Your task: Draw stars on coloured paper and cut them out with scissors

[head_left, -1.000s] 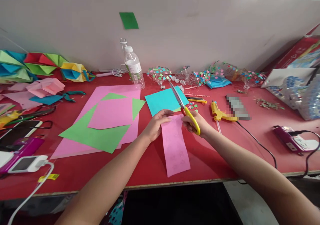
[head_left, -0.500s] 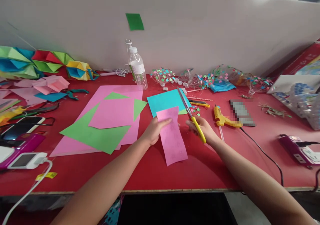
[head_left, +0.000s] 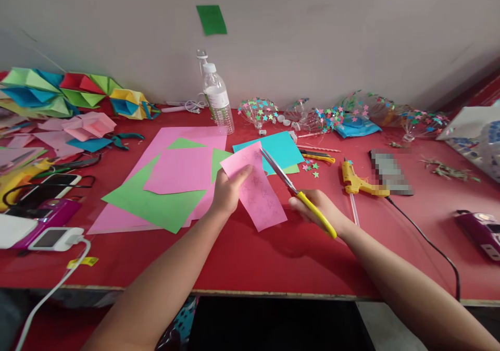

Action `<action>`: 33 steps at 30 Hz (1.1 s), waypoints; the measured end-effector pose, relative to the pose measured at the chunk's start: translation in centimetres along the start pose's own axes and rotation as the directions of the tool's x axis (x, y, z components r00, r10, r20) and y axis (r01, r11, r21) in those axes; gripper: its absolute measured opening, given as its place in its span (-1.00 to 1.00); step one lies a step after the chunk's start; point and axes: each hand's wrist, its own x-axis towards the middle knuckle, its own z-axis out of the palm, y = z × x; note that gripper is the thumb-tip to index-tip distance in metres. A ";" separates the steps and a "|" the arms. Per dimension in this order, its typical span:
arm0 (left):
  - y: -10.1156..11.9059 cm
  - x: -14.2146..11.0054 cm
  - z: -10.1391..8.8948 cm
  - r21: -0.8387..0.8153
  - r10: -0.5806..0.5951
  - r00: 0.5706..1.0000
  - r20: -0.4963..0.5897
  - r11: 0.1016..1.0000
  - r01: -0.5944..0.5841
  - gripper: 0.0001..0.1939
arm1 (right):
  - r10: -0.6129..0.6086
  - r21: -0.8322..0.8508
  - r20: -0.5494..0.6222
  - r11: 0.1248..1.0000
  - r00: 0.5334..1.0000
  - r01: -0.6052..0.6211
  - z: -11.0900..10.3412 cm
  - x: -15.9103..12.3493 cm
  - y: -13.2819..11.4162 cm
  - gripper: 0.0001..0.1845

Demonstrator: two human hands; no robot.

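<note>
My left hand point(head_left: 228, 189) pinches the left side of a pink paper strip point(head_left: 261, 197), thumb on top. Star outlines are drawn on the strip, which is held above the table and slants down to the right. In my right hand point(head_left: 318, 208) is a pair of scissors point(head_left: 287, 182) with yellow handles. Their blades point up and left, with the tips at the strip's upper right edge. Whether the blades are parted is hard to see. Behind the strip lies a turquoise sheet point(head_left: 279, 147), and small cut paper stars point(head_left: 312, 167) are scattered beside it.
Pink point(head_left: 182, 168) and green sheets point(head_left: 133, 202) are stacked on the left. Plastic bottles point(head_left: 219, 101) stand by the wall. A yellow glue gun point(head_left: 357, 182) with its cord, a utility knife point(head_left: 318, 157) and a blurred-out flat object point(head_left: 390, 171) lie on the right.
The paper strip has moved up and left and turned, so its drawn stars now show. The scissors have tilted further left, bringing their tips to the strip's edge.
</note>
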 end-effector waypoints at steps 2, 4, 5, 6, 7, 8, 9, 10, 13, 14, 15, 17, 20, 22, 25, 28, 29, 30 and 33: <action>0.3 -0.2 0.1 -0.022 0.014 1.000 0.018 1.000 -0.014 -0.71 | -0.008 0.022 -0.029 1.000 1.000 0.009 0.1 -0.1 -0.1 -0.39; 0.5 -0.3 0.2 -0.031 0.034 0.999 0.030 0.999 -0.033 -0.74 | 0.005 0.032 -0.047 0.999 0.999 -0.003 0.2 -0.2 -0.1 -0.39; 0.6 -0.4 0.2 -0.017 0.049 0.998 0.029 0.999 -0.048 -0.75 | 0.016 0.027 -0.038 1.000 0.999 -0.015 0.2 -0.2 -0.1 -0.39; 0.5 -0.4 0.2 0.008 0.065 0.998 0.024 0.998 -0.065 -0.75 | 0.025 0.020 -0.023 0.999 0.999 -0.025 0.3 -0.2 0.0 -0.39; 0.5 -0.4 0.1 0.038 0.081 0.997 0.017 0.996 -0.082 -0.76 | 0.026 0.014 -0.005 1.000 1.000 -0.026 0.4 -0.2 0.0 -0.39; 0.4 -0.5 0.1 0.067 0.096 0.995 0.009 0.993 -0.096 -0.76 | 0.020 0.012 0.011 1.000 1.000 -0.020 0.5 -0.1 0.0 -0.39; 0.3 -0.5 0.1 0.089 0.107 0.994 0.003 0.990 -0.106 -0.77 | 0.008 0.015 0.024 1.000 1.000 -0.008 0.6 -0.1 0.1 -0.39; 0.2 -0.5 0.1 0.103 0.112 0.994 0.000 0.988 -0.111 -0.77 | -0.005 0.025 0.033 1.000 0.999 0.004 0.7 -0.1 0.1 -0.39; 0.0 -0.7 0.1 0.107 0.099 0.995 0.010 0.989 -0.100 -0.77 | -0.015 0.067 0.045 0.998 0.999 0.012 1.0 -0.2 0.2 -0.41; 0.0 -0.7 0.1 0.108 0.095 0.995 0.013 0.990 -0.095 -0.76 | -0.015 0.080 0.048 0.997 0.999 0.011 1.0 -0.2 0.2 -0.42; 0.0 -0.8 0.1 0.109 0.090 0.996 0.014 0.990 -0.091 -0.76 | -0.015 0.091 0.052 0.996 0.999 0.010 1.1 -0.3 0.2 -0.42; 0.0 -0.8 0.2 0.112 0.084 0.996 0.018 0.990 -0.085 -0.76 | -0.014 0.108 0.062 0.994 0.998 0.007 1.1 -0.3 0.2 -0.43; 0.2 -0.8 0.3 0.109 0.076 0.997 0.030 0.991 -0.079 -0.75 | -0.006 0.124 0.070 0.992 0.998 -0.003 1.1 -0.3 0.1 -0.42; 0.2 -0.9 0.3 0.105 0.071 0.997 0.038 0.992 -0.075 -0.73 | 0.004 0.124 0.065 0.992 0.998 -0.012 1.2 -0.3 0.1 -0.41; 0.2 -1.0 0.3 0.093 0.066 0.997 0.045 0.993 -0.070 -0.72 | 0.026 0.121 0.042 0.992 0.999 -0.031 1.4 -0.4 0.0 -0.41; 0.1 -1.0 0.4 0.093 0.064 0.997 0.042 0.993 -0.068 -0.72 | 0.044 0.139 0.052 0.989 0.998 -0.051 1.4 -0.5 -0.5 -0.40; 0.1 -1.1 0.4 0.098 0.065 0.997 0.037 0.993 -0.068 -0.73 | 0.046 0.147 0.065 0.988 0.997 -0.055 1.4 -0.6 -0.6 -0.40; 0.0 -1.1 0.4 0.104 0.065 0.997 0.032 0.992 -0.068 -0.73 | 0.048 0.152 0.077 0.987 0.996 -0.060 1.3 -0.6 -0.7 -0.39; 0.0 -1.1 0.4 0.103 0.061 0.998 0.024 0.993 -0.063 -0.75 | 0.059 0.147 0.098 0.986 0.993 -0.073 1.2 -0.6 -0.9 -0.37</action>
